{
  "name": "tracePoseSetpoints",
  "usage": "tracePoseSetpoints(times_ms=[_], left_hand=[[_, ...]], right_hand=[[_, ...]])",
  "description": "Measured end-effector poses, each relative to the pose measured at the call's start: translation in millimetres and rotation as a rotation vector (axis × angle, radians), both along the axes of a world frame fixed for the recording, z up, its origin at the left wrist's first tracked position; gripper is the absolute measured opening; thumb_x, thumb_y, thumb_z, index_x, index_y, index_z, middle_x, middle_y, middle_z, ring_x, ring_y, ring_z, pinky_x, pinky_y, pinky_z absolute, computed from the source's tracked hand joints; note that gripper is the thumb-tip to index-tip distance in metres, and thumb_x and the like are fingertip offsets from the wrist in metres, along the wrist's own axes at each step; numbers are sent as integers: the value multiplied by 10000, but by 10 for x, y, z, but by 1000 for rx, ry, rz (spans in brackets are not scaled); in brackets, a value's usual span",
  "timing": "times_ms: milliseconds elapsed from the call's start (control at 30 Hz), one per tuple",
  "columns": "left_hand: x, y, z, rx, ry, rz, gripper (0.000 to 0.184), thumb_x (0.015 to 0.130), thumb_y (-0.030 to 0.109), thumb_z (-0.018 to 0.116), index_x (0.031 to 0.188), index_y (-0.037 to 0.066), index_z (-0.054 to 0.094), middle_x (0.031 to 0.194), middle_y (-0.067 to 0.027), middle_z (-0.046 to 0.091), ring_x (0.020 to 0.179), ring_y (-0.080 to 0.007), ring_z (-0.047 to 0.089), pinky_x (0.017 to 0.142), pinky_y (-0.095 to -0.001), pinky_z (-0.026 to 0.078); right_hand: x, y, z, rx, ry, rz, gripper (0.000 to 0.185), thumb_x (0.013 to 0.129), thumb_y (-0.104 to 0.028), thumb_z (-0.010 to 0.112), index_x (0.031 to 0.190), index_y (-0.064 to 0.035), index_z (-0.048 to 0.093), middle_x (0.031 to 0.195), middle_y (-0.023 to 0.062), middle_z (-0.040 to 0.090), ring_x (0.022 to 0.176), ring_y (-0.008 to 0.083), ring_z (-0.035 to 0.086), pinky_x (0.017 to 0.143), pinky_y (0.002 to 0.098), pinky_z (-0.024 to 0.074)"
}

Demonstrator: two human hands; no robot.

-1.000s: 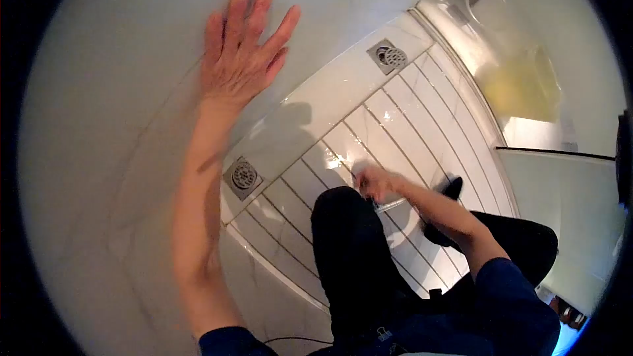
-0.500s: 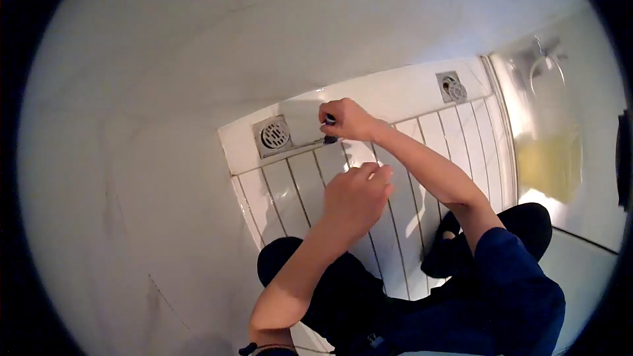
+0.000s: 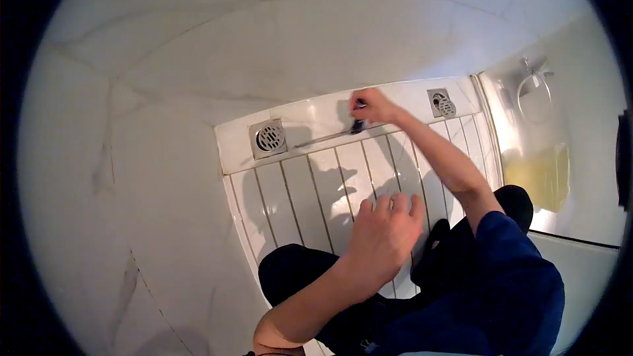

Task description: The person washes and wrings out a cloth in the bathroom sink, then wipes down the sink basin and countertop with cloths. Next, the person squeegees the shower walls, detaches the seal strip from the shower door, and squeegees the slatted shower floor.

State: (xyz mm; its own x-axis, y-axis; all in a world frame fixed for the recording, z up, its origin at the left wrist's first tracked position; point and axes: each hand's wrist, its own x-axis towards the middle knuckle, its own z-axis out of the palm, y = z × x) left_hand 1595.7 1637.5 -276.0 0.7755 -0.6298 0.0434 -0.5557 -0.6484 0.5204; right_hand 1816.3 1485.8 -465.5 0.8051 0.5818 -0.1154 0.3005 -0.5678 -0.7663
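Note:
My right hand [image 3: 372,107] is closed around a small dark brush-like tool [image 3: 357,125], most of it hidden by my fingers. Its dark lower end touches the floor edge where the plain white strip [image 3: 320,116] meets the grooved white tiles [image 3: 323,181]. A dark grey streak [image 3: 322,139] runs along that joint, left of the tool. Nearer my body, my left hand [image 3: 389,234] hovers over the grooved tiles with fingers apart and loosely bent, and nothing shows in it.
A square metal floor drain [image 3: 268,138] lies to the left in the strip. At the right, another drain [image 3: 438,103] has its round grate tilted out of place. A yellowish translucent container [image 3: 537,175] stands at the right, below a looped hose [image 3: 533,97]. Marbled walls rise around.
My right hand has slid to the right along the joint with the tool, and more of the dark streak shows behind it. My left hand has drawn back toward my body and opened a little.

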Motion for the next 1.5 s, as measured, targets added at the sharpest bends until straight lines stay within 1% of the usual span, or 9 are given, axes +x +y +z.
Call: tracePoseSetpoints(times_ms=[33,467,567,667,900,1067,1200,1367,1500], left_hand=[[-9,-30,-2,21,-5,0,440,768,292,631,1115,50,510,865,-105,540,824,-263,577,675,-372,458],[-16,14,145,70,96,29,450,795,292,607,1154,43,499,907,-121,549,850,-278,579,726,-392,462],[-3,2,126,97,128,25,446,804,293,597,1157,42,495,911,-125,558,870,-280,581,744,-395,464],[-26,5,117,121,109,24,442,810,295,592,1158,42,489,909,-124,567,883,-282,582,753,-399,465],[-41,-27,90,92,98,-11,420,808,296,598,1124,38,495,899,-123,567,873,-276,583,747,-407,464],[-40,-145,93,64,69,-59,405,802,297,606,1095,34,511,891,-124,565,857,-273,583,735,-399,462],[-9,-324,124,25,46,-123,401,799,299,610,1085,36,516,888,-121,565,852,-275,585,731,-390,463],[1,-476,117,27,86,-153,413,804,302,605,1109,39,509,884,-117,563,864,-276,583,740,-382,461],[-21,-298,151,60,124,-92,411,812,296,597,1122,44,502,880,-120,556,884,-277,576,741,-383,459]], right_hand=[[-31,192,-81,-22,-12,62,184,654,-168,685,772,-49,608,643,81,603,623,200,596,600,340,460],[336,401,-270,8,23,-332,130,736,-125,619,743,-6,569,527,79,540,371,171,555,345,285,443],[372,349,-385,-144,-79,-407,182,707,-186,644,802,-35,608,655,142,620,601,298,627,588,387,517],[416,8,-515,-241,-450,-484,165,703,-171,616,734,-9,598,589,142,596,502,259,611,523,370,504],[457,-1598,-305,-577,-363,-806,188,661,-191,614,739,-23,644,697,193,631,718,339,634,698,415,512],[237,-2476,-53,-588,-404,-678,178,746,-196,596,769,-23,630,635,125,632,429,209,600,452,303,509],[168,-1939,72,-342,-160,-603,218,697,-206,635,776,-3,632,730,156,650,629,265,633,594,364,500],[166,-1120,-160,-442,-156,-570,241,692,-219,623,819,-15,637,772,225,628,758,380,615,725,450,500],[280,-1863,-155,-749,-230,-728,262,714,-260,639,818,-20,646,855,210,636,819,364,622,717,447,506]])
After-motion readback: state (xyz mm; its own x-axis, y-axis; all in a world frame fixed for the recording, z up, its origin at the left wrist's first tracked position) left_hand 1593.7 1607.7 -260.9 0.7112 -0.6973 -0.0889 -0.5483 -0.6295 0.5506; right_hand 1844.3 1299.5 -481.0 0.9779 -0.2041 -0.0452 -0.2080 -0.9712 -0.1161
